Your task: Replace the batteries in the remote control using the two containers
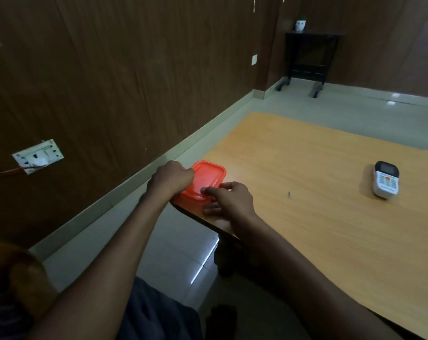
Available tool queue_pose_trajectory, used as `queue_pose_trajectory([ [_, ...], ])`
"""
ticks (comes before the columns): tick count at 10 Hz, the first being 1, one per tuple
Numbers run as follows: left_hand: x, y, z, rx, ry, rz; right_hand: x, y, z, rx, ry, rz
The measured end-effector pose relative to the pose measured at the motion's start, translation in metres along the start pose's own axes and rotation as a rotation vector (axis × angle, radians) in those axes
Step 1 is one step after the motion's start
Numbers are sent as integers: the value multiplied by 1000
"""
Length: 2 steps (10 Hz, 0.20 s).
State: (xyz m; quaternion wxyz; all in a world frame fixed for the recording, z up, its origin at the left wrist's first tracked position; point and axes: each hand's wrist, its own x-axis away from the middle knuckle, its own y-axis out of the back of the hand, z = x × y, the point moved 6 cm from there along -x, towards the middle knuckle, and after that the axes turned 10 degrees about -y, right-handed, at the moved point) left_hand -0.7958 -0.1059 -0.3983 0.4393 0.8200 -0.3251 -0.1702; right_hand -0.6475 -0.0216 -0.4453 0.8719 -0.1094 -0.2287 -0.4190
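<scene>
The tabletop (306, 217) is a light orange-brown wood-grain surface with a dark edge and a rounded near-left corner. A red lidded container (205, 180) sits right at that corner, close to the edge. A white remote control (385, 179) with a small screen lies face up toward the right side, well apart from the container. A tiny dark speck (289, 195) lies between them.

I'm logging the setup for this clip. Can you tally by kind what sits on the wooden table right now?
Red plastic lidded container, at the table's near left corner, held by both hands: 1
White remote control with a small screen, lying apart to the right: 1
Total on the light wooden table: 2
A second container is not in view.
</scene>
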Motion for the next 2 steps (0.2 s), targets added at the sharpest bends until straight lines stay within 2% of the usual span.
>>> queue_pose_trajectory([
  [1, 5, 3, -2, -168, -18, -75, 6, 9, -1, -50, 7, -18],
  [2, 14, 12, -17, -260, -108, -273, 19, 31, -3, -120, 47, -80],
])
